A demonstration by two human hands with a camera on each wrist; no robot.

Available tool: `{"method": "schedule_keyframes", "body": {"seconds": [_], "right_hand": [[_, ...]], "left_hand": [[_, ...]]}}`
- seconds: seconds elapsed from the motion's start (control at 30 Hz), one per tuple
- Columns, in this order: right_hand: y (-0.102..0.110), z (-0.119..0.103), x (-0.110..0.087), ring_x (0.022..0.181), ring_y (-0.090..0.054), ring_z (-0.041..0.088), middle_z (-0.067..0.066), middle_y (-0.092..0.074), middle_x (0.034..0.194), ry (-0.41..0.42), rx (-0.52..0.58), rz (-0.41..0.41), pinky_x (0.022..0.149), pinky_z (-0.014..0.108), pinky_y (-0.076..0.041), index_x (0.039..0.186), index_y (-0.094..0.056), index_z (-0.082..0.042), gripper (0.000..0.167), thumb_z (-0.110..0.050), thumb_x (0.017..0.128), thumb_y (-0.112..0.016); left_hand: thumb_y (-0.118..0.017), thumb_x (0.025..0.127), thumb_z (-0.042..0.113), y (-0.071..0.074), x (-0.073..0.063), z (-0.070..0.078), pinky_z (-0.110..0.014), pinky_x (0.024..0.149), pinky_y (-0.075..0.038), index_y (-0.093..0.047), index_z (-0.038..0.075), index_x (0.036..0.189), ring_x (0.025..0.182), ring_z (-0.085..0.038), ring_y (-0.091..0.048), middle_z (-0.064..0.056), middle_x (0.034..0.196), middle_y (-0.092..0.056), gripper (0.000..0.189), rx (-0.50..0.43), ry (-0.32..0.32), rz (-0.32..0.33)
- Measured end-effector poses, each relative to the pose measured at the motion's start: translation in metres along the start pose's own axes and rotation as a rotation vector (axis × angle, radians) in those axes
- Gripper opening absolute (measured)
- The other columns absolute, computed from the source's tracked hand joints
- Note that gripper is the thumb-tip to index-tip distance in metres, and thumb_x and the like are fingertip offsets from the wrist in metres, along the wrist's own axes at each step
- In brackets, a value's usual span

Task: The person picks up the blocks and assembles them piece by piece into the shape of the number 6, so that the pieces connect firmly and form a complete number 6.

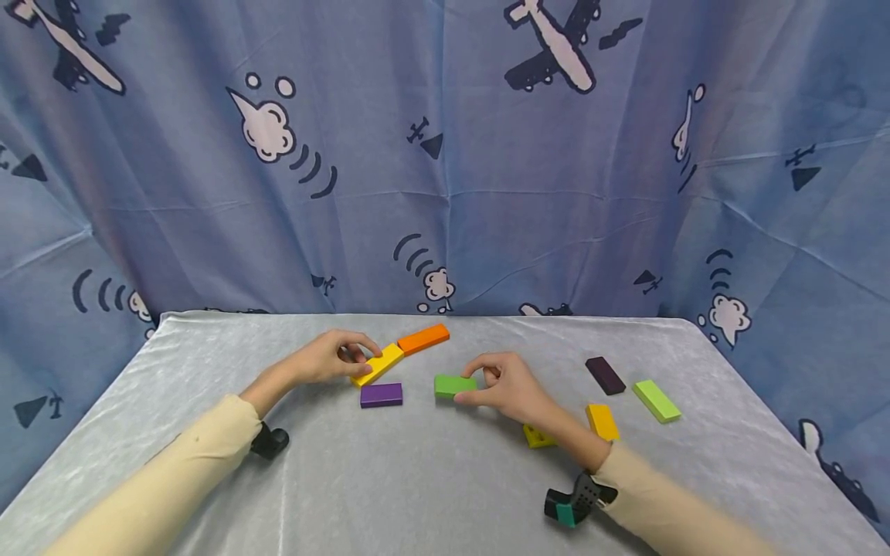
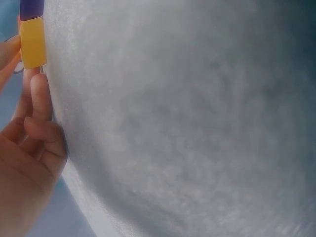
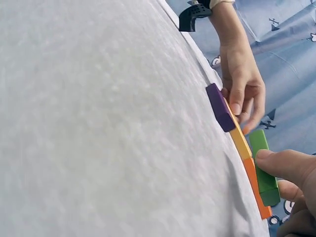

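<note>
My left hand (image 1: 328, 357) pinches a yellow block (image 1: 378, 364) between thumb and fingers, near the table's left middle. An orange block (image 1: 423, 339) lies end to end with it, running up to the right. Just in front lies a purple block (image 1: 381, 395). My right hand (image 1: 511, 386) grips a green block (image 1: 450, 386) at its right end, thumb on the near side. In the right wrist view the green block (image 3: 264, 168) overlaps the orange one, with the thumb pressed on its side. The left wrist view shows the yellow block (image 2: 33, 43) at the fingertips.
Right of my right hand lie a dark block (image 1: 606, 375), a light green block (image 1: 657, 401) and a yellow-orange block (image 1: 602, 422). A yellow piece with holes (image 1: 538, 437) sits partly under my right forearm. A patterned blue curtain (image 1: 375, 154) hangs behind the cloth-covered table (image 1: 389, 494).
</note>
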State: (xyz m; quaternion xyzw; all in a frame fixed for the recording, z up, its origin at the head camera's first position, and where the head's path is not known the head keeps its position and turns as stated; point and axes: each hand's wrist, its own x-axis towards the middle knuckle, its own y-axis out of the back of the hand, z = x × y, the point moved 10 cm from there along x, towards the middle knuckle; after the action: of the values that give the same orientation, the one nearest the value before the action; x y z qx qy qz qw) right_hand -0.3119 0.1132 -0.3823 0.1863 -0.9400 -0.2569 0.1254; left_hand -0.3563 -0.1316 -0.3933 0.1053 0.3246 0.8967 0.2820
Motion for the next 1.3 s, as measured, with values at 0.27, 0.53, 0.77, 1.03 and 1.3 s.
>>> {"method": "schedule_keyframes", "body": {"seconds": [0.27,0.53,0.77,1.03,1.3], "right_hand": [[-0.017,-0.005,0.004,0.050,-0.026,0.011,-0.005,-0.029,0.056,0.010,0.005,-0.003,0.048,0.024,-0.024,0.097,-0.076,-0.007,0.026,-0.017,0.078,-0.091],[-0.029,-0.009,0.008,0.051,-0.028,0.011,-0.004,-0.029,0.057,-0.014,0.017,-0.005,0.050,0.024,-0.026,0.094,-0.075,-0.008,0.024,-0.015,0.077,-0.091],[-0.035,-0.010,0.011,0.050,-0.026,0.011,-0.005,-0.029,0.056,-0.005,-0.002,0.001,0.049,0.024,-0.024,0.092,-0.075,-0.007,0.023,-0.013,0.076,-0.091],[-0.041,-0.009,0.014,0.049,-0.029,0.011,-0.005,-0.033,0.055,-0.034,-0.015,0.003,0.048,0.023,-0.024,0.092,-0.075,-0.007,0.025,-0.013,0.075,-0.092],[-0.043,-0.008,0.015,0.049,-0.030,0.010,-0.005,-0.034,0.055,-0.053,-0.037,0.009,0.047,0.024,-0.024,0.091,-0.075,-0.008,0.025,-0.014,0.075,-0.093]], "left_hand": [[-0.073,0.095,0.005,0.001,0.001,-0.001,-0.034,0.074,-0.054,-0.072,0.004,0.119,0.082,-0.021,-0.063,-0.005,0.092,-0.067,0.024,0.008,0.003,0.001],[-0.073,0.095,0.006,0.001,0.001,0.000,-0.034,0.075,-0.054,-0.072,0.004,0.119,0.082,-0.021,-0.063,-0.005,0.092,-0.067,0.024,0.007,0.001,-0.001],[-0.073,0.095,0.006,0.001,0.001,0.001,-0.034,0.074,-0.053,-0.072,0.004,0.119,0.082,-0.022,-0.063,-0.005,0.092,-0.067,0.025,0.004,0.001,-0.001],[-0.073,0.095,0.006,0.001,0.000,0.000,-0.034,0.074,-0.053,-0.072,0.004,0.119,0.082,-0.022,-0.063,-0.005,0.092,-0.068,0.025,-0.002,0.005,-0.002],[-0.073,0.095,0.006,0.000,0.000,-0.001,-0.034,0.073,-0.054,-0.071,0.004,0.120,0.082,-0.022,-0.064,-0.005,0.093,-0.068,0.025,-0.007,-0.002,-0.007]]}}
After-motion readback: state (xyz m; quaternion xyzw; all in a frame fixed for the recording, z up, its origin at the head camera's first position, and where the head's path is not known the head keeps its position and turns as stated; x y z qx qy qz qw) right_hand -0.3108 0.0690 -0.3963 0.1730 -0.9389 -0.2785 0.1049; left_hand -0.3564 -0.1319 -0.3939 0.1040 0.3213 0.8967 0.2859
